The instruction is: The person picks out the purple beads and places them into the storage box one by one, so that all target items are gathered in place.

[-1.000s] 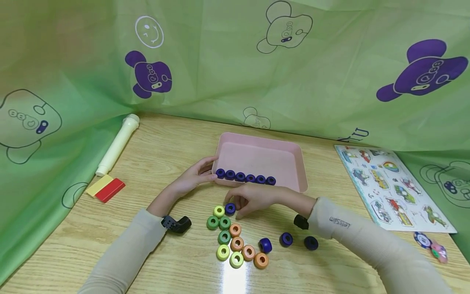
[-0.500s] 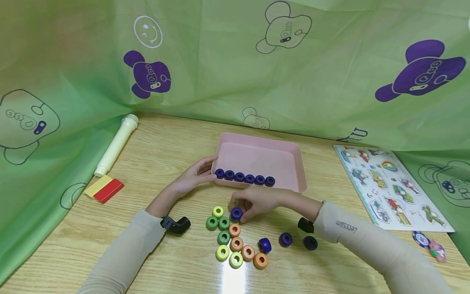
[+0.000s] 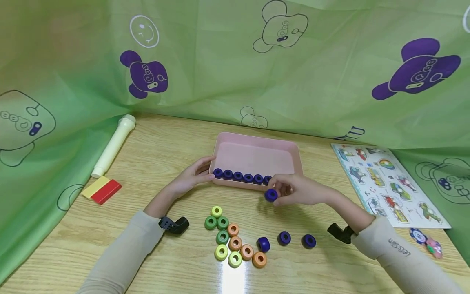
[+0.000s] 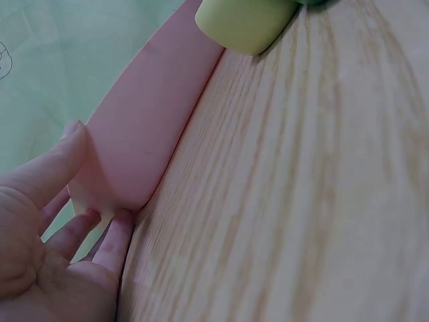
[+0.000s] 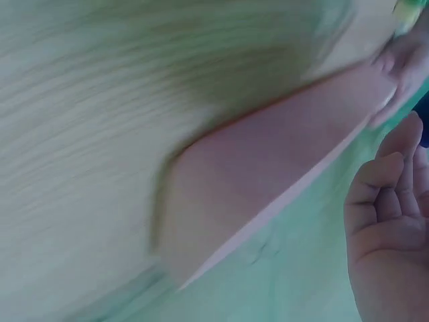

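A pink tray (image 3: 257, 157) holds a row of several dark blue ring beads (image 3: 238, 176) along its near wall. My left hand (image 3: 189, 179) holds the tray's near left corner; in the left wrist view its thumb lies on the rim and its fingers (image 4: 110, 248) against the wall. Just in front of the tray's near wall, my right hand (image 3: 299, 190) pinches one blue bead (image 3: 271, 195) between thumb and fingers, raised off the table. The right wrist view catches only a dark edge of that bead (image 5: 423, 119) beside the fingertips.
Green, yellow and orange beads (image 3: 235, 243) cluster on the near table, with a few blue beads (image 3: 284, 238) to their right. A picture puzzle board (image 3: 389, 183) lies at right, poker chips below it. A cream tube (image 3: 114, 147) and yellow-red piece (image 3: 101, 190) lie left. Green cloth stands behind.
My right hand has lifted the blue bead from beside the yellow and green ones and carried it right and up to the tray's near wall. The left hand keeps its place on the tray.
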Available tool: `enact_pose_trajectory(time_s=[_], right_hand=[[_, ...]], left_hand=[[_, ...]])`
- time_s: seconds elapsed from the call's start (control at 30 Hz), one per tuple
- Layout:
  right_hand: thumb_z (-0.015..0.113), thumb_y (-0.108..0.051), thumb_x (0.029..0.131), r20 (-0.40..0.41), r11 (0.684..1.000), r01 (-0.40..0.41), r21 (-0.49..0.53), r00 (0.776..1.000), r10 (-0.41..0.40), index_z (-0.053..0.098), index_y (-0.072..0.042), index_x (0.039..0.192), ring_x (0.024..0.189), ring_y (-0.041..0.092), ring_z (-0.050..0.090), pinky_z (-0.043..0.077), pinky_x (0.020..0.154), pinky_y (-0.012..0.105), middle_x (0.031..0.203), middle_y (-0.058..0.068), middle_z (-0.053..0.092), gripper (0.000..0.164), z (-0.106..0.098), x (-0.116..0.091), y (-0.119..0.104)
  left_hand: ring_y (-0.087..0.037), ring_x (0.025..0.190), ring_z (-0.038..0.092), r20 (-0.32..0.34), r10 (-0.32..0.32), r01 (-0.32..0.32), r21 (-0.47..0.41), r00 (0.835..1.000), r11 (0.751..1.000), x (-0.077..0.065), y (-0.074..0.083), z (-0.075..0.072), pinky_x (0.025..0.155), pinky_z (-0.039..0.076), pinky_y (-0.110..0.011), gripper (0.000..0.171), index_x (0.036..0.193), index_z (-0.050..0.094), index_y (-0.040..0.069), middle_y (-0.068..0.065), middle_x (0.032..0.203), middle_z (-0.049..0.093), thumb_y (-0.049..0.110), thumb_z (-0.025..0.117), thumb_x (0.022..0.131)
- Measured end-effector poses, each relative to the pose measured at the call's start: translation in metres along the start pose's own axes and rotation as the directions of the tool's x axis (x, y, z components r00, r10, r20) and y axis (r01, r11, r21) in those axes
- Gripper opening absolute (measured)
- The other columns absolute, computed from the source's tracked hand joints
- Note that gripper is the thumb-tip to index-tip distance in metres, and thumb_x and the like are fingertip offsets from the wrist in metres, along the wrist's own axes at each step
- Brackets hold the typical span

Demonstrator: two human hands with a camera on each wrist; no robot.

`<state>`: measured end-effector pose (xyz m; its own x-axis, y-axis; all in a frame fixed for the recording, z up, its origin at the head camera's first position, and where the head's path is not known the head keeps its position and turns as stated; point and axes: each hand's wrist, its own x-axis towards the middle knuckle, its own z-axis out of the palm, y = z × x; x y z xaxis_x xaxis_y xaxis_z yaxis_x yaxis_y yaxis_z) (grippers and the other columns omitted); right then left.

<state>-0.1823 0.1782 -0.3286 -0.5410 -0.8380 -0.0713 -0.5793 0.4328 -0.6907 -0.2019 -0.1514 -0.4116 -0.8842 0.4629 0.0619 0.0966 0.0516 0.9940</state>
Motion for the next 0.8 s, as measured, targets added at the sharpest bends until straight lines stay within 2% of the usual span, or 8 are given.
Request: enact_pose_trajectory(time_s=[0.23, 0.33, 0.67, 0.8], right_hand=[[0.063, -0.024, 0.076, -0.144, 0.992, -0.125, 0.008, 0.982, 0.125, 0.05, -0.016, 0.099, 0.067, 0.015, 0.051, 0.043, 0.055, 0.027, 0.075, 0.001, 0.054, 0.028, -0.019, -0.017, 0.026], [0.064, -0.025, 0.075, -0.176, 0.986, -0.165, 0.011, 0.971, 0.165, 0.051, -0.016, 0.098, 0.065, 0.015, 0.051, 0.043, 0.054, 0.027, 0.075, 0.002, 0.054, 0.028, -0.02, -0.02, 0.039], [0.067, -0.025, 0.072, -0.259, 0.978, -0.205, -0.03, 0.947, 0.191, 0.053, -0.015, 0.095, 0.064, 0.015, 0.051, 0.043, 0.053, 0.026, 0.075, -0.001, 0.055, 0.029, -0.015, -0.01, 0.053], [0.067, -0.024, 0.072, -0.264, 0.976, -0.213, -0.052, 0.945, 0.192, 0.054, -0.012, 0.095, 0.062, 0.014, 0.051, 0.043, 0.052, 0.026, 0.074, -0.001, 0.055, 0.029, -0.013, -0.007, 0.058]], left_hand=[[-0.03, 0.12, 0.021, 0.007, -0.006, 0.006, -0.015, 1.0, 1.0, -0.007, 0.019, 0.006, 0.096, 0.02, -0.041, 0.058, 0.132, 0.024, 0.006, -0.015, 0.135, 0.02, 0.007, 0.053, 0.083], [-0.03, 0.12, 0.021, 0.01, -0.005, 0.005, -0.021, 1.0, 1.0, -0.007, 0.02, 0.007, 0.096, 0.02, -0.041, 0.058, 0.132, 0.024, 0.007, -0.015, 0.135, 0.02, 0.007, 0.053, 0.083], [-0.03, 0.121, 0.021, 0.001, -0.003, 0.003, -0.02, 1.0, 1.0, -0.007, 0.021, 0.006, 0.096, 0.02, -0.04, 0.058, 0.132, 0.024, 0.006, -0.015, 0.135, 0.021, 0.007, 0.053, 0.083], [-0.03, 0.121, 0.021, 0.004, -0.007, 0.007, -0.019, 1.0, 1.0, -0.006, 0.021, 0.007, 0.096, 0.02, -0.04, 0.058, 0.132, 0.024, 0.006, -0.015, 0.135, 0.02, 0.006, 0.053, 0.083]])
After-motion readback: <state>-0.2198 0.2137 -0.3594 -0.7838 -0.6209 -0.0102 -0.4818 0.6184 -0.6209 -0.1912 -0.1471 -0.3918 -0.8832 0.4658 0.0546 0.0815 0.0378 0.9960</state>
